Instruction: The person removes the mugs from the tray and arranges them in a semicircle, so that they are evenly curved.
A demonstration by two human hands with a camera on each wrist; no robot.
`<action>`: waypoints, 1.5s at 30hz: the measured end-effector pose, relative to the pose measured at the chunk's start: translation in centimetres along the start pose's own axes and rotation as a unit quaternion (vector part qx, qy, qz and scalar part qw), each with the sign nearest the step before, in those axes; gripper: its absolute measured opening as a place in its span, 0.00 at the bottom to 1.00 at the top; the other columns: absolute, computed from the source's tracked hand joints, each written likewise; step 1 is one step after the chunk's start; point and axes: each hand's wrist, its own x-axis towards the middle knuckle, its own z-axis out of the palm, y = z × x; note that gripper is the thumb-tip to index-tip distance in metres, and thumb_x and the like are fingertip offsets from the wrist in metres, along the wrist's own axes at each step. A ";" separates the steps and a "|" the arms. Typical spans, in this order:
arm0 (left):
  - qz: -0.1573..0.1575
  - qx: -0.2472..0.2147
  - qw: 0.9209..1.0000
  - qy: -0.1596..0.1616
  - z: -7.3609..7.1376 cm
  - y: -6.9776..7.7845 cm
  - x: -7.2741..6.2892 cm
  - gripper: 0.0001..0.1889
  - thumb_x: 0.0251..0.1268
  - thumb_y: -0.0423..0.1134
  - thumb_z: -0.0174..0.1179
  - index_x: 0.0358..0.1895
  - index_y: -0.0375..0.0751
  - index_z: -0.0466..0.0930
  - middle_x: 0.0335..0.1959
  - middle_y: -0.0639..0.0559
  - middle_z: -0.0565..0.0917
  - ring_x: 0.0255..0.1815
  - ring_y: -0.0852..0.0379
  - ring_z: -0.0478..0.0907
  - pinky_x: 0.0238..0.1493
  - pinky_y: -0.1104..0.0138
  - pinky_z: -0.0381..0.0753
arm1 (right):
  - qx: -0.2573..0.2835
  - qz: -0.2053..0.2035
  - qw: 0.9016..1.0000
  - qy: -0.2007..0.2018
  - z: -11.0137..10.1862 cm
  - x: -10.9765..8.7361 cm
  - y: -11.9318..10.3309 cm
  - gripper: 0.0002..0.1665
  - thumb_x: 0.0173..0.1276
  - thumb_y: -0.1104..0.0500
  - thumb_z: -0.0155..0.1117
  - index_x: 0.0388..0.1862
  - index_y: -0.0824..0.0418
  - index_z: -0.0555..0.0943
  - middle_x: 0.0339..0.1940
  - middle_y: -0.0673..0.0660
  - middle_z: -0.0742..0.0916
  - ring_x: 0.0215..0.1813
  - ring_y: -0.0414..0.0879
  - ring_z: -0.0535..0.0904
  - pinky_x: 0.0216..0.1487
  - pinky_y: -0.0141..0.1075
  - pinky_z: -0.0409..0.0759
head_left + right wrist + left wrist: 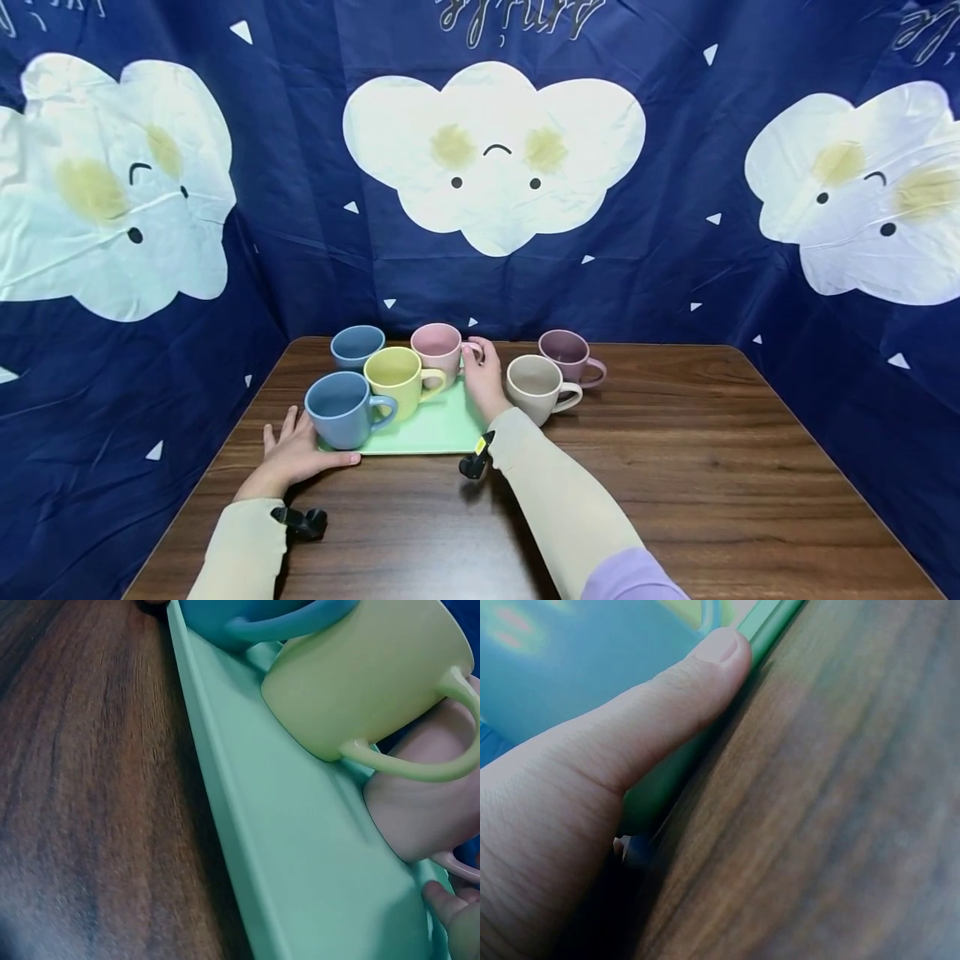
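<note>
A light green tray (442, 429) bears a blue mug (339, 412) at its front left corner, a yellow mug (395, 387) and a pink mug (437, 350); another blue mug (357, 346) stands behind, its base hidden. My left hand (294, 454) spreads round the tray's front left corner. Its straight thumb (682, 694) lies along the front edge, beside the blue mug. With my right hand (483, 379) I pinch the pink mug's handle at the tray's right side; the thumb shows below that handle in the right wrist view, while the other fingers are mostly hidden.
To the right of the tray, a beige mug (534, 387) and a purple mug (566, 354) stand on the wooden table (675, 467), handles pointing right. A dark blue cloth (675, 283) with cloud prints hangs behind and along both sides.
</note>
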 end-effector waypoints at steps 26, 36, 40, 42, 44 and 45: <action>0.000 0.003 1.000 -0.001 -0.2 0.4 0.0 0.71 0.42 0.72 0.72 0.81 0.31 0.44 0.79 0.25 0.45 0.78 0.21 0.32 0.65 0.25 0.21 | 0.019 -0.004 0.999 -0.038 -0.7 0.6 -0.3 0.11 0.76 0.67 0.58 0.54 0.69 0.79 0.46 0.64 0.85 0.42 0.64 0.84 0.35 0.33 0.84; 0.004 -0.011 1.000 0.009 0.2 -0.3 -0.1 0.72 0.41 0.73 0.73 0.81 0.31 0.43 0.79 0.25 0.45 0.78 0.22 0.31 0.65 0.26 0.19 | 0.051 0.034 0.998 -0.002 -0.1 -0.2 -1.4 0.07 0.73 0.70 0.60 0.47 0.71 0.80 0.39 0.64 0.85 0.28 0.55 0.82 0.28 0.36 0.84; 0.001 -0.009 1.000 0.004 0.2 -0.3 0.0 0.72 0.41 0.73 0.73 0.81 0.32 0.43 0.79 0.25 0.44 0.78 0.22 0.31 0.65 0.26 0.19 | 0.044 0.041 0.998 0.031 0.1 -0.2 -2.0 0.06 0.72 0.68 0.62 0.45 0.69 0.81 0.39 0.60 0.85 0.38 0.60 0.84 0.30 0.35 0.84; 0.001 -0.007 1.000 0.001 0.1 -0.2 -0.1 0.72 0.42 0.72 0.72 0.81 0.33 0.42 0.79 0.25 0.44 0.78 0.22 0.31 0.64 0.26 0.19 | 0.048 0.044 0.997 0.044 0.2 -0.2 -2.5 0.06 0.72 0.67 0.63 0.44 0.68 0.82 0.39 0.59 0.85 0.43 0.63 0.83 0.31 0.35 0.84; 0.001 -0.003 1.000 0.000 0.1 -0.1 -0.1 0.71 0.42 0.72 0.72 0.81 0.33 0.43 0.80 0.26 0.44 0.78 0.22 0.31 0.65 0.26 0.20 | 0.062 0.047 0.996 0.052 0.2 -0.2 -3.2 0.06 0.72 0.66 0.64 0.44 0.68 0.82 0.39 0.59 0.85 0.44 0.62 0.83 0.32 0.36 0.84; 0.002 -0.001 1.000 0.000 0.0 -0.1 -0.1 0.71 0.43 0.71 0.72 0.81 0.33 0.43 0.80 0.25 0.44 0.78 0.22 0.31 0.64 0.25 0.20 | 0.075 0.050 0.995 0.053 0.2 -0.2 -3.5 0.06 0.72 0.66 0.64 0.45 0.68 0.81 0.39 0.59 0.85 0.42 0.60 0.83 0.32 0.37 0.84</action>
